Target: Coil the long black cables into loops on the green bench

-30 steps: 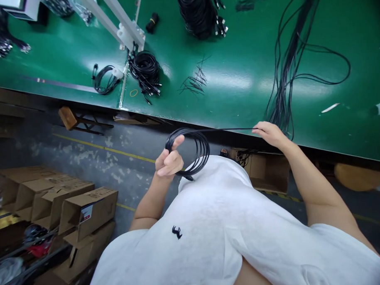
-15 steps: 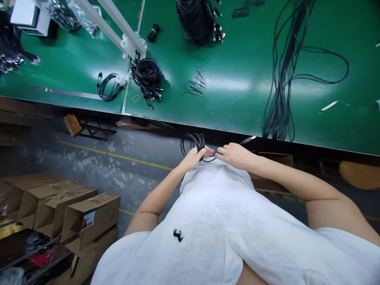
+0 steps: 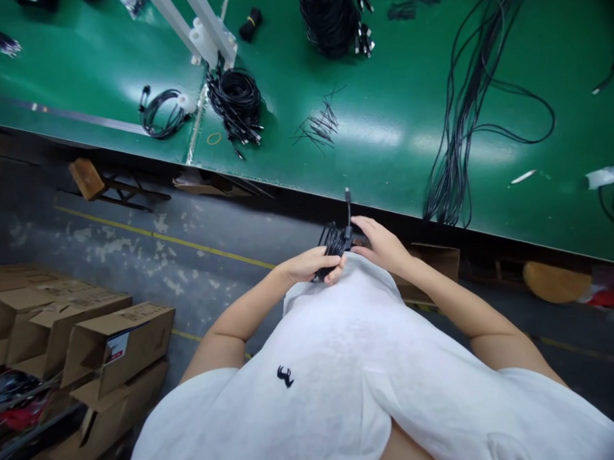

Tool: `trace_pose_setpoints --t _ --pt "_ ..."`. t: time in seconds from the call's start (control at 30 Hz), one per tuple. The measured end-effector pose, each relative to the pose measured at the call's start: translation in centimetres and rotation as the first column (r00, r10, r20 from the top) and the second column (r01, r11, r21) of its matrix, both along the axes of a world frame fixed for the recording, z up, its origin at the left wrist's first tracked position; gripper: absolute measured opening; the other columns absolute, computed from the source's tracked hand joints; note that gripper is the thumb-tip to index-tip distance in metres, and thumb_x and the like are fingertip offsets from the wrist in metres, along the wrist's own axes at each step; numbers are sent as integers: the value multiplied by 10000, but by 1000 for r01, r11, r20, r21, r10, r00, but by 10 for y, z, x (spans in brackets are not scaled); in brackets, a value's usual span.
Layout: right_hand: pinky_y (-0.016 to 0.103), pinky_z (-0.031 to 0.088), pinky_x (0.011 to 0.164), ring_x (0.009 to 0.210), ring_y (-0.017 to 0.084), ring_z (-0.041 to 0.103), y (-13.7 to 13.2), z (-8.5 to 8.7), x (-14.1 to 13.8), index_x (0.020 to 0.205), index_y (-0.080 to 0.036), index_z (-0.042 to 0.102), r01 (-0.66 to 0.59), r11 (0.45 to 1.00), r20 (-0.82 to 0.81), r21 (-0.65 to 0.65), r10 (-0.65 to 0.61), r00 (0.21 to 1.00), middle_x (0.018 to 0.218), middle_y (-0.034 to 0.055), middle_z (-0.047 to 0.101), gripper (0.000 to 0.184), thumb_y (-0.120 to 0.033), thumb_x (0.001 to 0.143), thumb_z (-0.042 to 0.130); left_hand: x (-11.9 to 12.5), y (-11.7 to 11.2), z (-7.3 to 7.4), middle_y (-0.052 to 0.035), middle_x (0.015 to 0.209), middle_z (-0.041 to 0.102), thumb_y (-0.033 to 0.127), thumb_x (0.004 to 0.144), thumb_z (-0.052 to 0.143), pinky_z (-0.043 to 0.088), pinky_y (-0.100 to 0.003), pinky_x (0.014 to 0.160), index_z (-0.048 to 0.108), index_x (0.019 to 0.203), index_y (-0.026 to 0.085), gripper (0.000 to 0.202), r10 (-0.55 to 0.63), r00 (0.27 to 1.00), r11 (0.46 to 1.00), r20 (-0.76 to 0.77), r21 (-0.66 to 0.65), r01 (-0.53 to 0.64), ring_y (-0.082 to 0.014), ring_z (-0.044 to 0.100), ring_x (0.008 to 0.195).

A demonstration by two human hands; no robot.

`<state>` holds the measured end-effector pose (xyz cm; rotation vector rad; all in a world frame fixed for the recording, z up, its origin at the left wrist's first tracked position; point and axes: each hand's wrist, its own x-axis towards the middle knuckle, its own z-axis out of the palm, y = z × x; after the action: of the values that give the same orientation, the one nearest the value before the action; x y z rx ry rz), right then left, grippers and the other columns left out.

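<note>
My left hand is closed around a coiled black cable, just in front of my white shirt. One end of it, a plug with a metal tip, sticks up from the coil toward the table edge. Close by on the right, my right hand has its index finger and thumb spread apart beside the plug end. Its other fingers are partly hidden, and whether it touches the cable is hard to make out.
On the green table are a pile of coiled cables, scattered black ties, a large cable bundle and long loose cables. Cardboard boxes stand at lower left, a wooden stool under the table edge.
The loose cable end has been wound in, and its plug now points up beside the coil. My right hand's fingers have spread. The view has shifted slightly to the right.
</note>
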<state>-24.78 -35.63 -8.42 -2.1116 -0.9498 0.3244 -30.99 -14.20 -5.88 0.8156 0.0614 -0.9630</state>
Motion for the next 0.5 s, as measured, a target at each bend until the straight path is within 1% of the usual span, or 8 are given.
trace_pose_setpoints --t 0.1,0.13,0.2,0.27,0.33,0.4,0.43,0.5 --pt "410 452 974 1131 239 576 35 1 20 1112 -244 643 -155 962 -168 223 195 966 1144 78 659 265 -321 869 570 -1 0 15 25 484 457 485 747 737 368 -229 434 571 758 134 388 -118 993 991 -31 -65 116 -95 429 430" --pt "383 469 928 1024 217 609 47 -1 25 1005 -244 668 -138 949 -247 282 211 946 1024 54 683 186 -316 859 578 0 4 21 46 471 418 483 738 747 335 -209 411 566 751 137 391 -88 995 995 -43 -51 86 -78 389 407" --pt "330 489 823 808 168 608 68 -7 26 848 -222 654 90 925 -460 368 97 883 811 13 660 103 -316 829 615 4 17 30 93 456 318 463 749 747 253 -165 381 552 752 143 374 105 994 994 -29 21 -105 -36 276 372" --pt "290 492 730 657 123 551 91 -16 18 787 -203 605 442 815 -742 375 -22 670 668 -28 574 142 -337 811 646 9 31 35 117 463 246 433 771 738 197 -141 372 541 755 148 347 358 932 928 49 88 -361 -14 190 364" --pt "249 484 641 541 85 463 115 -26 3 759 -195 548 678 681 -946 278 71 317 565 -71 450 215 -370 810 662 12 39 32 118 473 236 414 797 720 210 -139 372 536 757 151 323 543 829 822 132 116 -557 -14 185 366" --pt "195 439 534 457 56 349 139 -34 -10 729 -197 488 779 607 -973 157 231 16 507 -105 328 269 -376 826 662 12 40 23 107 485 265 414 828 692 259 -146 384 525 758 158 313 664 728 718 171 127 -685 -23 233 374" --pt "171 398 479 427 49 290 149 -37 -15 718 -200 460 806 582 -957 108 279 -73 489 -117 276 288 -370 838 659 10 38 17 98 493 284 424 845 674 289 -150 400 516 753 163 319 716 674 663 182 125 -738 -29 265 386" --pt "149 301 394 397 45 203 165 -41 -18 707 -205 426 841 539 -941 37 301 -152 468 -130 206 308 -353 859 649 4 35 6 87 504 298 462 873 630 333 -156 434 491 729 170 354 791 581 571 191 112 -813 -38 303 409"
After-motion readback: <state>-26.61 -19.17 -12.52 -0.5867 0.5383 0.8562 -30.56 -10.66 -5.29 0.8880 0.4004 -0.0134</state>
